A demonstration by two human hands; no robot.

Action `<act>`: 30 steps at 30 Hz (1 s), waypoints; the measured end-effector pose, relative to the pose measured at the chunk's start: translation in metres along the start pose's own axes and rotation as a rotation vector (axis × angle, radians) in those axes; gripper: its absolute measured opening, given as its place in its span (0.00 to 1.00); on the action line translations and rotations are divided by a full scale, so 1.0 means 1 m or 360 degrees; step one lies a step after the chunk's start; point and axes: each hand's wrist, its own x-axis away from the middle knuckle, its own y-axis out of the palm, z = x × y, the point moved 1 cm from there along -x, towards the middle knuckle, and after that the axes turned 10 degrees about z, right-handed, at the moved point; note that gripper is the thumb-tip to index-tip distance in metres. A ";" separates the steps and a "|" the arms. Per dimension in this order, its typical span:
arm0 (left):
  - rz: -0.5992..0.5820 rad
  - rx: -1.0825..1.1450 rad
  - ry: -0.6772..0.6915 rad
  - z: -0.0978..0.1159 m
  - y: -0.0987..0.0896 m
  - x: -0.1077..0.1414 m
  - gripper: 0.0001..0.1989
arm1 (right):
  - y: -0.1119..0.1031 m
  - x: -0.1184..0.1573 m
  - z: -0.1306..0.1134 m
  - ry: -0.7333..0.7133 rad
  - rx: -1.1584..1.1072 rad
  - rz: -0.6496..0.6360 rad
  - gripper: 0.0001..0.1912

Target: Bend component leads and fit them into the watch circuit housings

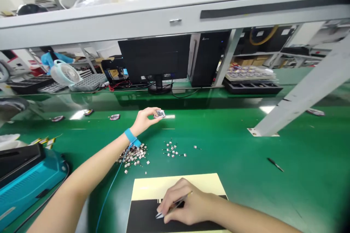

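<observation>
My left hand (146,118) is stretched out over the green bench, pinching a small square device (160,113) with a light rim between thumb and fingers. A blue wrist strap (132,137) with a cord circles that wrist. Close to me, my right hand (183,204) is closed around a pair of tweezers (177,202), their tips pointing down and left. The tips are at a black sheet of small pieces (142,213) on pale yellow backing (175,181). Below the left wrist lies a pile of small metallic parts (135,154), with several more parts (172,148) scattered to its right.
A white slanted post (300,94) stands on the bench at right, near a black pen-like tool (275,164). A teal machine (30,185) fills the lower left. Behind are a monitor (155,60) and small fan (65,72). Another similar device (115,117) lies left of my hand.
</observation>
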 end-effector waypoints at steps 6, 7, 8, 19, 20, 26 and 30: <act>-0.0332 -0.0063 -0.0146 -0.056 0.033 -0.024 0.11 | -0.003 0.000 0.002 0.0054 -0.0033 -0.0031 0.17; -0.0378 -0.0083 -0.0166 -0.064 0.037 -0.025 0.12 | -0.003 0.000 0.004 0.0066 -0.0034 -0.0035 0.18; -0.0421 -0.0103 -0.0182 -0.071 0.041 -0.025 0.13 | -0.003 0.000 0.005 0.0077 -0.0036 -0.0040 0.19; -0.0639 -0.0451 -0.0165 -0.057 0.039 -0.033 0.23 | -0.010 -0.003 0.007 0.0405 -0.0025 -0.0041 0.15; -0.0685 -0.0447 -0.0128 -0.046 0.033 -0.031 0.21 | -0.014 -0.005 0.008 0.0451 -0.0027 -0.0026 0.14; -0.1331 -0.0316 0.0109 0.027 -0.022 0.012 0.09 | -0.032 -0.015 0.010 0.0641 -0.0136 -0.0128 0.12; -0.1645 -0.0540 0.0225 0.045 -0.040 0.051 0.12 | -0.036 -0.017 0.010 0.0679 -0.0210 -0.0224 0.12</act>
